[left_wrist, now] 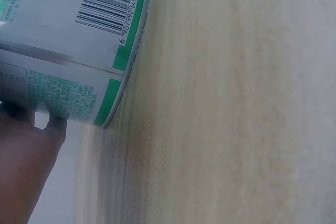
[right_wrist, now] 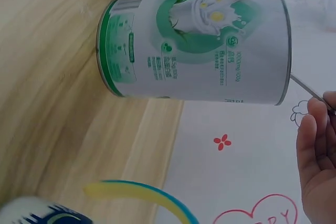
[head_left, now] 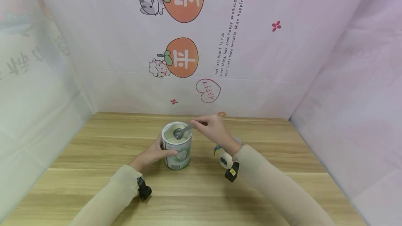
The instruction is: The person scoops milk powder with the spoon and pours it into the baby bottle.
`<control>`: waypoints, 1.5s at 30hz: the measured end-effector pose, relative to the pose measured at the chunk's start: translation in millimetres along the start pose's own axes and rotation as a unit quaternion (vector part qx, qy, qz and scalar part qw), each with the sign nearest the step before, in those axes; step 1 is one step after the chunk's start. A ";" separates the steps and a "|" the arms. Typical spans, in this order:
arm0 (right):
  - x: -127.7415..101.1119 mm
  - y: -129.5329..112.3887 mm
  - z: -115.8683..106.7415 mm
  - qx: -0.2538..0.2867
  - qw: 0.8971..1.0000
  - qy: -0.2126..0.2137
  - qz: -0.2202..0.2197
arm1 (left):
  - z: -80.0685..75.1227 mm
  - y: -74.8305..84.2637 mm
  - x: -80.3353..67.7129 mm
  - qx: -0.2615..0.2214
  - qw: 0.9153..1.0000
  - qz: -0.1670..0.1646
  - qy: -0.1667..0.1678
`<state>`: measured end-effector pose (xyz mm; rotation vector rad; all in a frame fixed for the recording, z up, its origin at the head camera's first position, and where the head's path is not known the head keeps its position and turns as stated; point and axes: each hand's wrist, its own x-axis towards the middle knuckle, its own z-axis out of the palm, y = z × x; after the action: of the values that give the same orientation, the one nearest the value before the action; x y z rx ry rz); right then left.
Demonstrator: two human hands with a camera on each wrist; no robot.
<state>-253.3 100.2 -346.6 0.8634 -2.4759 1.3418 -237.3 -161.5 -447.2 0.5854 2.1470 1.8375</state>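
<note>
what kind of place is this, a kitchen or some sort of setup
Likely a staged recording booth, not a kitchen: a wooden table walled on three sides by printed cartoon sheeting, with only a milk powder can and a spoon in hand.

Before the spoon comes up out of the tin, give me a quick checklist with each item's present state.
1. Tin upright on the table: ok.
2. Left hand holds the tin's side, steadying it: ok.
3. Right hand pinches the spoon handle: ok.
4. Spoon bowl inside the tin's open mouth, over the pale powder: ok.
5. Spoon loaded with powder: cannot tell, the bowl is too small in the head view.
6. Small white container beside the right wrist open: cannot tell, the arm partly hides it.
</note>
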 end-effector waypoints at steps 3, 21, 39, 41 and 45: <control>4.1 -0.8 3.5 -0.046 0.998 -0.012 -0.049 | -0.3 -0.9 0.8 0.004 1.000 0.000 0.002; 14.8 -12.9 20.1 -0.238 0.948 -0.075 -0.199 | 0.0 -0.5 0.6 -0.001 1.000 -0.004 -0.003; 24.7 -44.8 37.9 -0.351 0.896 -0.216 -0.165 | -1.4 -1.2 0.3 -0.006 1.000 0.003 -0.017; 25.4 -47.4 37.9 -0.353 0.892 -0.231 -0.164 | -1.5 -1.5 0.0 -0.005 1.000 0.003 -0.015; 26.7 -47.3 37.2 -0.323 0.900 -0.253 -0.146 | -1.2 -2.0 -0.1 -0.007 1.000 -0.004 -0.013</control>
<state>-244.0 39.4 -323.2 1.4369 -2.7075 0.1538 -238.0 -162.8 -449.0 0.5943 2.1157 1.8282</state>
